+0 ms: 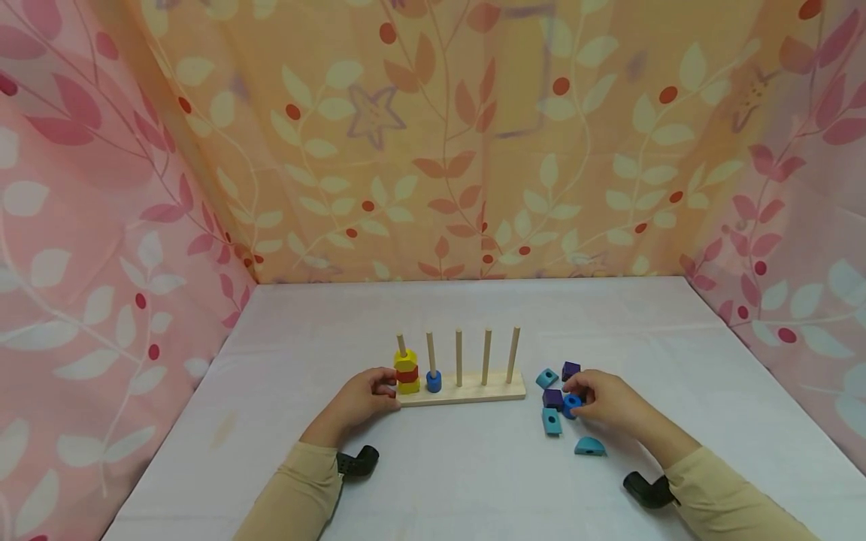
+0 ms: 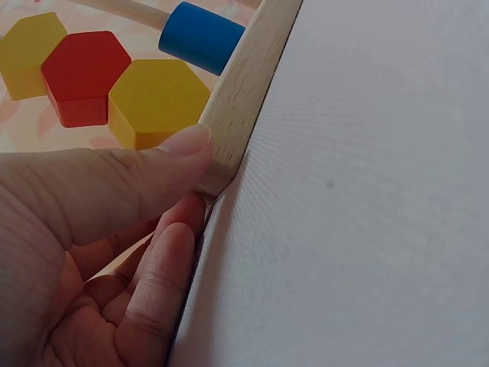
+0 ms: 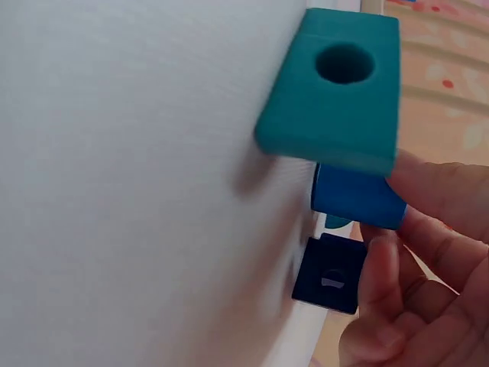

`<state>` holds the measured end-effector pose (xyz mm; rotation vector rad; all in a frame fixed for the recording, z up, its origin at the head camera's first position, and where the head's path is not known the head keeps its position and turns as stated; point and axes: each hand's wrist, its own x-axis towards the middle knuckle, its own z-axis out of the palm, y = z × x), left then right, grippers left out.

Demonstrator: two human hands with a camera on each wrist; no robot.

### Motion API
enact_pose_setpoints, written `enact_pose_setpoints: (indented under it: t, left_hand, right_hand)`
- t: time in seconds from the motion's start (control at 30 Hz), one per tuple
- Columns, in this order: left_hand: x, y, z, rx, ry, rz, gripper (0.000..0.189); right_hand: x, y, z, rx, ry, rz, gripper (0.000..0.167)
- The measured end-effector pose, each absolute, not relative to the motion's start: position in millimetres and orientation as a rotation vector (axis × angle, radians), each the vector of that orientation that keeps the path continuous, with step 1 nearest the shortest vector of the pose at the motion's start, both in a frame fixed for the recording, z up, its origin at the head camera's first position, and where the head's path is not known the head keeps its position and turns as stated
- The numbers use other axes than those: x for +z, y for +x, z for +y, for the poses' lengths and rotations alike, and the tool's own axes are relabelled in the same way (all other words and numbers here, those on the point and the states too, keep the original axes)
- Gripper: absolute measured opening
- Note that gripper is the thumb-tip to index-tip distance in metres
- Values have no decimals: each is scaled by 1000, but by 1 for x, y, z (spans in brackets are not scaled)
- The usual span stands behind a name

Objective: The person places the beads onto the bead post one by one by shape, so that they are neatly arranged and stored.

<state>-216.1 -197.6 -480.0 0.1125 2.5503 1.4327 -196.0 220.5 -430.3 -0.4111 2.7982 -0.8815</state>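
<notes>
My left hand (image 1: 361,397) grips the left end of a wooden peg board (image 1: 467,392). In the left wrist view, the thumb (image 2: 187,141) lies on the board's end, with curled fingers below. The board's leftmost peg carries a red block (image 2: 85,76) between two yellow blocks (image 2: 157,99). A blue cylinder (image 1: 434,382) sits low on the second peg. On the right, my right hand (image 1: 605,402) pinches a blue round block (image 1: 571,406) with a hole. Close by lie a teal block (image 1: 552,421) and a purple block (image 1: 552,399).
Another purple block (image 1: 571,370) and a small teal block (image 1: 546,378) lie behind the right hand's fingers. A teal half-round block (image 1: 590,447) is nearer the front. Three bare pegs (image 1: 487,357) stand on the board's right part. Patterned cloth (image 1: 433,150) surrounds the white table (image 1: 473,481).
</notes>
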Motion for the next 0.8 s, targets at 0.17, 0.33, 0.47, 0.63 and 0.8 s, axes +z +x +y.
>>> enact_pose_setpoints:
  t: [0.17, 0.33, 0.47, 0.63, 0.8]
  left_hand:
    - [-480, -215, -197, 1433, 115, 2548, 51]
    - [-480, -215, -197, 1424, 135, 2553, 51]
    - [-479, -215, -198, 1431, 132, 2550, 51]
    - [-479, -215, -198, 1450, 136, 2540, 51]
    - [-480, -215, -198, 1458, 137, 2535, 51]
  right_hand:
    - [-426, -194, 222, -849, -417, 2817, 20]
    - [-414, -197, 223, -907, -400, 2850, 21]
    - [-405, -202, 224, -1034, -374, 2841, 22]
    - [-393, -206, 220, -1221, -365, 2812, 28]
    - [-376, -207, 205, -1408, -429, 2752, 33]
